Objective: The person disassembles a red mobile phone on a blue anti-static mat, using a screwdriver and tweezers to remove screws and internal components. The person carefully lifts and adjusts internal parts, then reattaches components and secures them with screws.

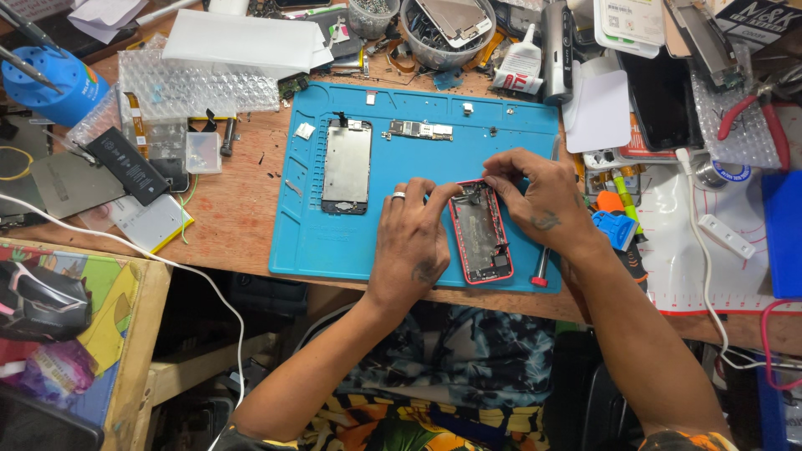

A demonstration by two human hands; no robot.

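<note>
A person bends over an opened pink phone housing (479,232) lying near the front right corner of a blue silicone work mat (309,242) on a cluttered wooden tabletop (234,209). The left hand (409,242), a ring on one finger, rests on the mat with its fingers pressed against the housing's left edge. The right hand (535,196) hovers over the housing's top end, fingers drawn together in a pinch there; what they pinch is too small to tell. A detached phone screen assembly (347,165) lies to the left on the mat, a small circuit board (418,129) above it, and a red-handled screwdriver (541,269) just right of the housing.
</note>
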